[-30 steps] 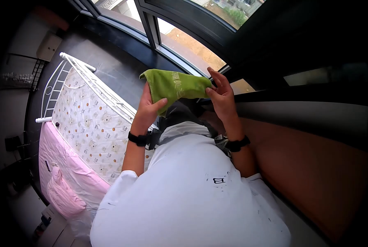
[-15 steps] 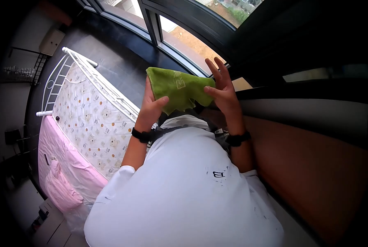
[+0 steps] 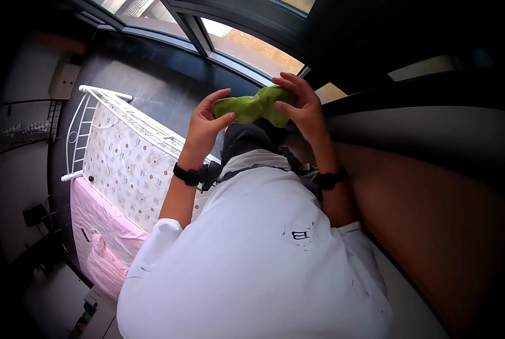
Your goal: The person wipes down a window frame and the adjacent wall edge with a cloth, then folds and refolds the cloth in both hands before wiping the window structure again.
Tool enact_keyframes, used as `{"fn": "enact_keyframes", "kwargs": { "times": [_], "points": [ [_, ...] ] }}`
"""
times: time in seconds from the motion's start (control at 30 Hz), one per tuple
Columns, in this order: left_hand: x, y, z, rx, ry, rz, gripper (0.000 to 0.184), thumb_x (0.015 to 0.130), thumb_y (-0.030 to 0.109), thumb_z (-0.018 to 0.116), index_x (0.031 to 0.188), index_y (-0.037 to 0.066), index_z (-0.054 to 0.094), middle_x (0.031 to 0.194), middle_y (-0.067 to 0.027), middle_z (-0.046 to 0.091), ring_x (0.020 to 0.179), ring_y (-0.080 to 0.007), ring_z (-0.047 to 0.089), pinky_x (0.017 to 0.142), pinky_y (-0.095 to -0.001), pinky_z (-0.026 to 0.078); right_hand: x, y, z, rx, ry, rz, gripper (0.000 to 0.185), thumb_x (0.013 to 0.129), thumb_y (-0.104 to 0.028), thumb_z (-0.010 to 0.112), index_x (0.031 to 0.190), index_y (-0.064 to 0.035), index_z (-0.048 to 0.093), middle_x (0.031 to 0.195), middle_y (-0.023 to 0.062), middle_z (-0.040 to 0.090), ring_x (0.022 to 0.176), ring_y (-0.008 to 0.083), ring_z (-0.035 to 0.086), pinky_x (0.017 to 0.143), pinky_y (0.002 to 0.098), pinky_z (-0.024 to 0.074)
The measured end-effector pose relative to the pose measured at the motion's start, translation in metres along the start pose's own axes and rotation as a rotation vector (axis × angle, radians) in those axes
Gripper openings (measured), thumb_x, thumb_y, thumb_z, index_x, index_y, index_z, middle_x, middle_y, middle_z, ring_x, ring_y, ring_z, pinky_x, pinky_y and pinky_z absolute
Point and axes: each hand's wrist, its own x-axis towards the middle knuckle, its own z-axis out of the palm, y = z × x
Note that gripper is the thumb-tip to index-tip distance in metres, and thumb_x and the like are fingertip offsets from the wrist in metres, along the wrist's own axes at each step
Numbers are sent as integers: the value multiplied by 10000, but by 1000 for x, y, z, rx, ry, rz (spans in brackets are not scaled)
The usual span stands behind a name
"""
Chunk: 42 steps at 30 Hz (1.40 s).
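A green cloth is stretched between my two hands, bunched into a narrow folded strip. My left hand pinches its left end between thumb and fingers. At the other end, my right hand grips the cloth, thumb in front and fingers over the top. Both hands are up in front of my body, below the window, and a black band circles each wrist. The cloth's underside and far face are hidden.
On the left stands a bed with a white metal frame, a bear-patterned mattress and a pink quilt. Framed windows run along the top. A brown panel lies close on my right. Dark floor shows beyond the bed.
The cloth was spread out flat with a printed mark showing; now it is gathered into a narrow strip. The fingers of my right hand have come down from upright onto the cloth.
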Motion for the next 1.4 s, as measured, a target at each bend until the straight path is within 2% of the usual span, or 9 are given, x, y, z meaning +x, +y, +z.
{"fn": "enact_keyframes", "kwargs": {
  "times": [0.3,0.5,0.6,0.73,0.83,0.9,0.97,1.03,1.4],
  "points": [
    [13,10,-21,-13,16,63,257,812,-61,660,1057,12,630,998,-77,665,901,-126,633,822,-237,510,2,6,5,-726,-115,28,302,769,1,677,1060,-72,645,1095,87,631,1088,271,572,933,309,451],
    [9,38,-35,146,88,133,288,818,-16,675,1100,0,621,998,-70,665,901,-112,629,816,-231,513,20,-2,21,-1278,-129,-594,227,750,-135,683,952,-34,658,978,113,649,858,288,617,776,360,499],
    [16,52,-50,61,-4,98,407,823,-18,666,1212,5,551,1008,-98,669,887,-133,648,824,-244,523,29,-25,32,-772,-485,165,162,783,-101,633,922,-18,621,867,87,612,787,144,578,710,268,456],
    [27,77,-68,27,-49,153,409,846,16,651,1234,17,521,1016,-111,670,900,-138,648,817,-241,510,43,-48,59,-564,-518,140,143,838,-129,615,922,-32,552,809,29,543,751,85,526,646,219,414],
    [36,57,-89,-120,356,332,302,885,96,585,1172,30,519,1004,-113,664,894,-168,644,815,-273,496,54,-47,74,-98,-375,315,162,885,-163,615,954,-38,539,839,34,556,756,73,533,658,222,431],
    [42,9,-111,-400,671,59,214,889,159,513,1083,67,523,996,-88,654,897,-206,630,844,-333,473,57,-51,80,70,-427,368,273,927,-214,581,1108,-23,511,939,59,577,885,134,579,777,251,464],
    [39,-37,-113,-529,663,-209,173,864,176,489,1013,98,527,1004,-77,640,904,-242,617,898,-402,451,51,-69,91,509,-330,355,335,940,-171,531,1218,-1,450,1048,100,570,968,157,588,841,300,490],
    [55,-113,-145,-738,167,-291,234,889,211,501,1092,104,544,1037,-86,636,931,-248,612,914,-427,450,51,-60,83,809,-420,251,412,954,-171,443,1304,41,391,1218,191,544,1091,256,590,911,392,503],
    [55,-101,-75,-972,-160,16,431,952,373,462,1228,49,533,1162,-138,617,1045,-271,602,941,-439,466,42,9,12,396,-117,306,370,904,-82,517,1254,17,454,1158,127,573,1049,206,590,896,329,489]
  ]
}}
